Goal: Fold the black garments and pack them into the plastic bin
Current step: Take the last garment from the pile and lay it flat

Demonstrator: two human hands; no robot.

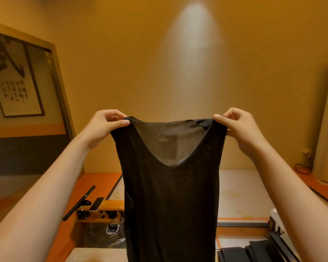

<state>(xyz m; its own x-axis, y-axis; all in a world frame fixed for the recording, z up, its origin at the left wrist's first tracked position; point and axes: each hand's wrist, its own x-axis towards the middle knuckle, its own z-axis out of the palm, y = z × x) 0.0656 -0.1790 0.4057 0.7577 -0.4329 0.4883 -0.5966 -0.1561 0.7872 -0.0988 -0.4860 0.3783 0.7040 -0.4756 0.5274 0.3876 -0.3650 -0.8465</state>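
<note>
Garment held up by both shoulders for a check before folding

Black garment (170, 186): a thin, sleeveless V-neck top. It hangs full length in the air in front of the person, above the table (240, 191).
Left hand (104, 127): thumb and fingers pinch the left shoulder strap.
Right hand (240, 127): pinches the right strap the same way. The hands are well apart, so the neckline is pulled taut.
Why held so, as I judge it: gravity drops the cloth straight and the creases fall out. Front and back line up before it is laid flat to fold.

Folded dark pieces (254, 252) lie at the lower right, probably done already. Something of clear plastic (102, 237) sits at the lower left. I can't say whether that is the bin.

Writing: size mark (162, 135) inside the back neck reads "XL". The smaller print under it is too faint to read. Framed calligraphy (13, 76) hangs on the left wall, its characters blurred and unreadable.
</note>
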